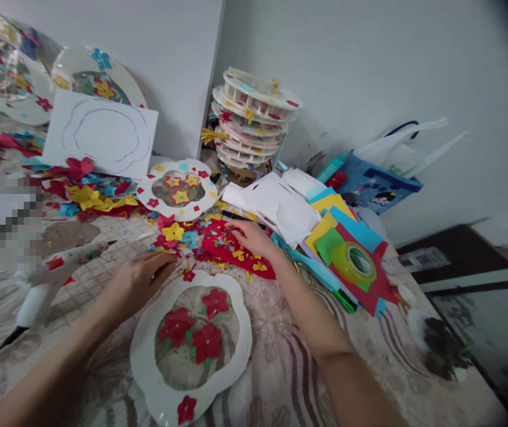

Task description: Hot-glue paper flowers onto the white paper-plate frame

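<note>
My left hand point(145, 277) is low over the table, its fingers bent and pressed together by the loose paper flowers. Whatever may be in its fingertips is hidden. My right hand point(254, 238) reaches over a red paper sheet point(218, 236) strewn with small yellow, blue and red scraps; its fingers are stretched out and hold nothing that I can see. Between my forearms lies a white scalloped frame point(238, 350) with a clear centre, bearing red paper flowers point(207, 343) and green bits. A yellow paper flower point(173, 232) rests between the hands.
A white glue gun point(53, 273) lies at left. Behind stand another decorated frame point(147, 190), a card with drawn outlines point(102, 133) and a tiered white stack point(254, 118). Coloured paper point(325, 228), a tape roll point(355, 264), scissors point(305, 271) and a blue bag point(378, 187) are at right.
</note>
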